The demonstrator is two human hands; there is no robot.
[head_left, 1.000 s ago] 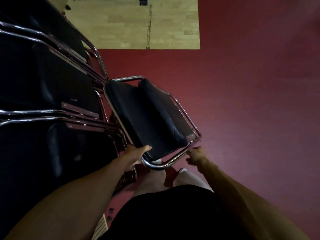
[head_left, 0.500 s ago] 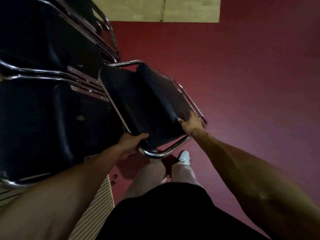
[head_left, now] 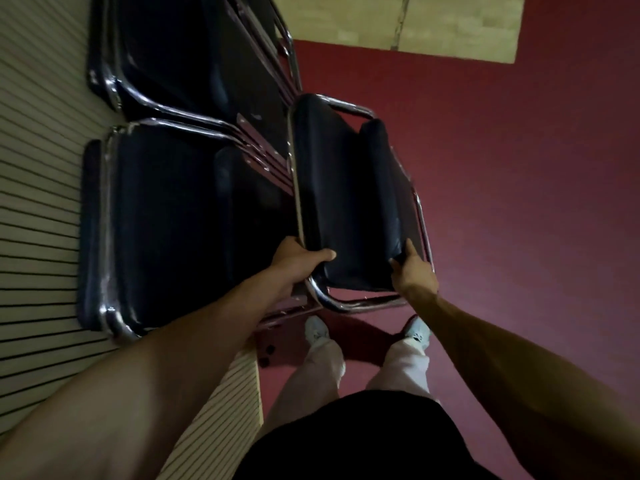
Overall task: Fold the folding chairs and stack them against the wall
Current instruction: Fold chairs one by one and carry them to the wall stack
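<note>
We look down on a dark red floor (head_left: 519, 220), with a patch of pale wood flooring (head_left: 433, 26) at the top and a ribbed, striped wall (head_left: 38, 188) along the left. Against that wall lean two stacks of folded chairs, black pads in chrome tubing: the near stack (head_left: 166, 223) just beside the person's left forearm, the far stack (head_left: 187, 57) above it in the view. Just right of the stacks is the folding chair (head_left: 346, 202), its black seat pad drawn close to the back inside the chrome frame (head_left: 360, 303). We cannot tell if it is fully folded. The left hand (head_left: 298, 263) grips the frame at the chair's lower left corner, fingers curled behind the tube and thumb laid across the cushion. The right hand (head_left: 414, 273) holds the lower right corner, its fingers wrapped round the edge of the black pad. Whether the chair's feet touch the floor we cannot tell. Below, two pale shoes (head_left: 317, 329) stand apart on the red floor.
</note>
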